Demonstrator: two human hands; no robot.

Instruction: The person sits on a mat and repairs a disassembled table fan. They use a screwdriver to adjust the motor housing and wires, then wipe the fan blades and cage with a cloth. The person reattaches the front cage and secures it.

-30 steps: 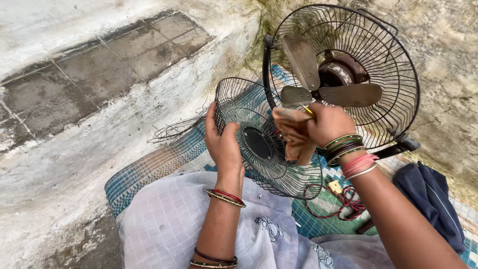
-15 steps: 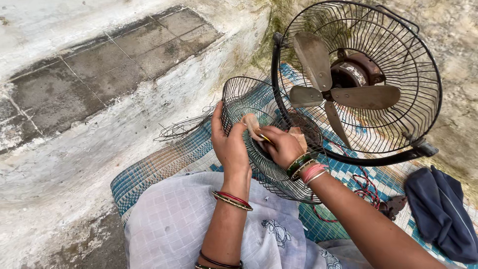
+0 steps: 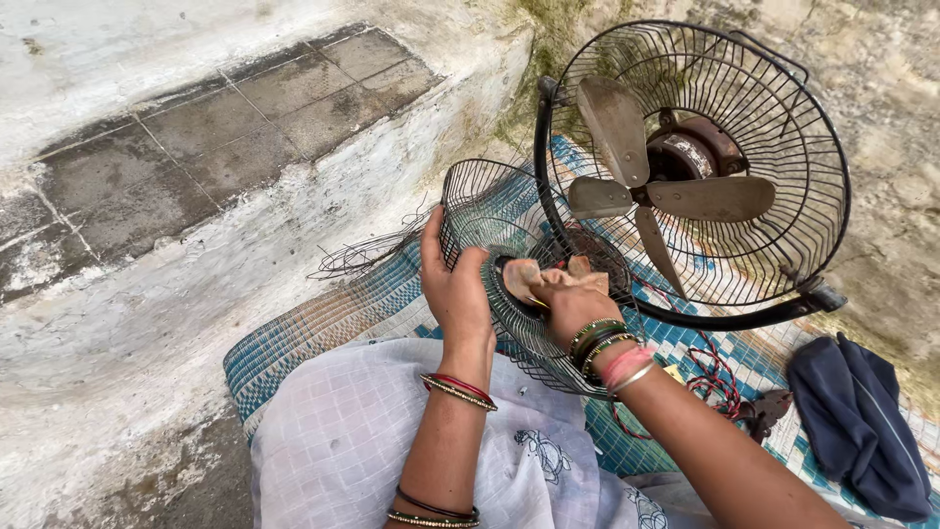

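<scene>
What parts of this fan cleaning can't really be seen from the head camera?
- Right hand palm and most of the cloth: hidden under its own fingers.
- Middle of the loose grille: covered by cloth and hand.
- Fan base: hidden behind its cage.
- Dark blue bag: partly cut by the frame's edge.

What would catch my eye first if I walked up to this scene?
Probably the big rusty fan at upper right, blades bare inside its rear wire cage. Just below it, the left hand steadies the detached front grille on the lap while the right hand presses a brownish cloth onto its centre. A dark blue cloth bag lies at lower right on the woven mat.
</scene>
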